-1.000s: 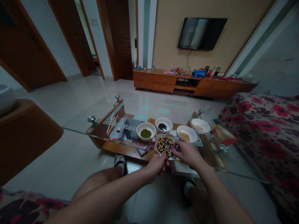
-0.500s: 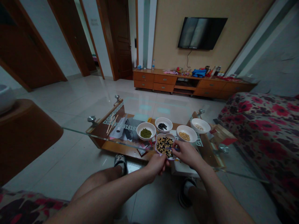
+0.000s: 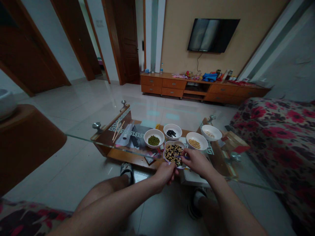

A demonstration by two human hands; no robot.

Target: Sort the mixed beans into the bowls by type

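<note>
A bowl of mixed beans [image 3: 173,152], with black, yellow and green ones together, stands at the near edge of the glass table. My left hand [image 3: 165,173] is closed on its near rim. Over the right side of that bowl, my right hand [image 3: 195,160] pinches a small purple spoon-like utensil [image 3: 182,157], its tip among the beans. Around it stand a bowl of green beans [image 3: 146,137], a bowl of black beans [image 3: 180,130], a bowl of yellow beans [image 3: 205,143] and a bowl of pale pieces [image 3: 220,134].
Chopsticks [image 3: 117,130] lie at the left of the glass table [image 3: 98,146]. Papers and boxes show through the glass on the lower shelf. A flowered sofa [image 3: 278,131] is on the right, a wooden stand [image 3: 31,131] on the left. Across the room is a low cabinet [image 3: 172,87].
Almost nothing differs. The utensil in my right hand has shifted very slightly within the bowl of mixed beans, while my left hand stays on the rim.
</note>
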